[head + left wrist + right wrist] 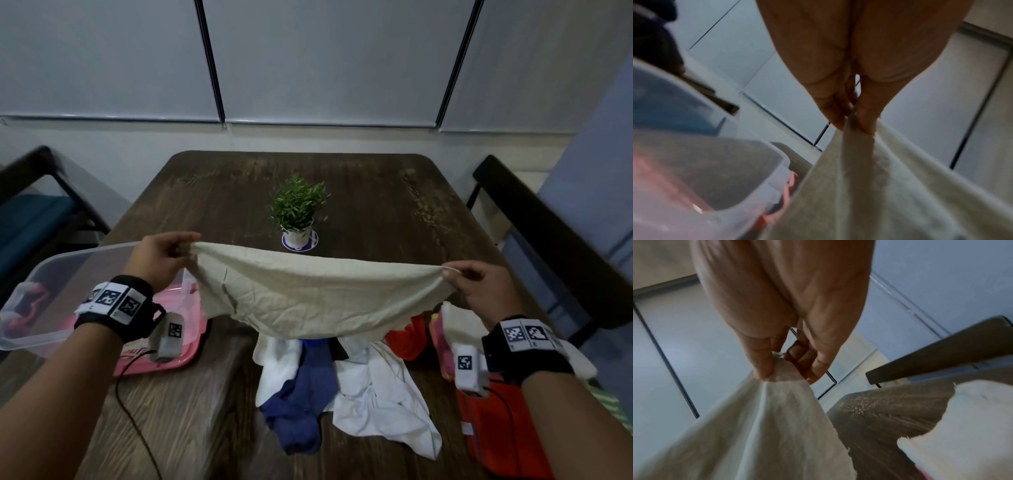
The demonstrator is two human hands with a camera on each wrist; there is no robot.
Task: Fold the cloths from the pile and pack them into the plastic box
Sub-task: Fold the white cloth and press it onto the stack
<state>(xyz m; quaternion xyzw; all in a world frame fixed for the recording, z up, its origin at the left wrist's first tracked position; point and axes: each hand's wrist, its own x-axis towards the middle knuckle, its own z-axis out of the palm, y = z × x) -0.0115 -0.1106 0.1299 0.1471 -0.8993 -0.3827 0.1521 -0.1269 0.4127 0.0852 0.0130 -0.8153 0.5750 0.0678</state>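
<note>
A cream cloth hangs spread in the air above the table, held by its two upper corners. My left hand pinches the left corner; in the left wrist view the fingers clamp the cream cloth. My right hand pinches the right corner, which shows bunched in the fingers above the cloth. The pile of white, blue and orange cloths lies on the table below. The clear plastic box stands at the left on its pink lid.
A small potted plant stands mid-table behind the cloth. Dark chairs flank the wooden table at left and right. The box rim lies close under my left hand. Cables trail from both wrist cameras.
</note>
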